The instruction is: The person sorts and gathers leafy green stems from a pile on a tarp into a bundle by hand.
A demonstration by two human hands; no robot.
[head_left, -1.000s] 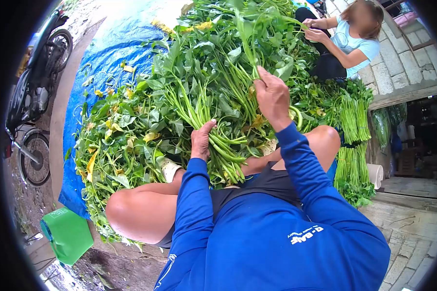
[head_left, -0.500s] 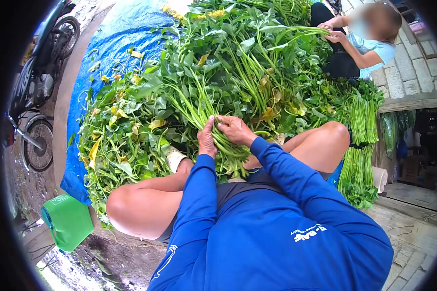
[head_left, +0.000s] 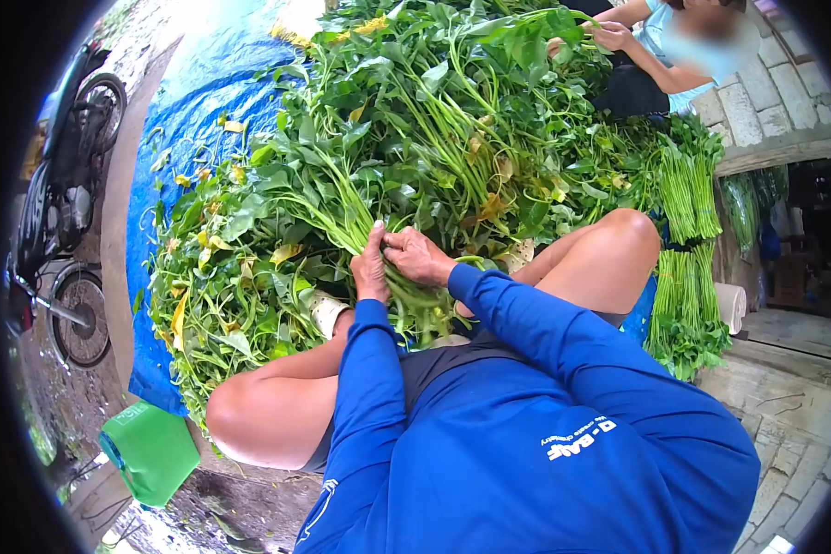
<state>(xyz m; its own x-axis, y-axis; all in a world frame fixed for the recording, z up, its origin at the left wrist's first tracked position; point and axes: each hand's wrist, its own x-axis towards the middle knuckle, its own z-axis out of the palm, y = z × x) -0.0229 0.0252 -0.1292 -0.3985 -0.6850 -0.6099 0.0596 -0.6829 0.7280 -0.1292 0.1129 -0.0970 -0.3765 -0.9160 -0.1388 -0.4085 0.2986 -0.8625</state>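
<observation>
A bunch of long green stems [head_left: 342, 210] with leaves fanning up and left lies in my left hand [head_left: 369, 270], its fingers closed round the stems. Right beside it, my right hand [head_left: 418, 257] is closed on the same bunch, fingers bent in. The cut ends hang below both hands, partly blurred. Beyond the hands spreads a large heap of leafy stems [head_left: 452, 138] with some yellow leaves. Tied bundles of stems [head_left: 679, 198] are stacked to the right of my raised knee.
A co-worker [head_left: 665, 55] sits at the upper right, hands on a stem. A blue tarp [head_left: 180, 120] lies under the heap. There is a green bag [head_left: 152, 452] at the lower left and a motorcycle [head_left: 65, 203] beyond the tarp.
My right hand came down from the heap, where it held a leafy stem, to the bunch beside my left hand. The co-worker's hands have moved in view, still with a stem.
</observation>
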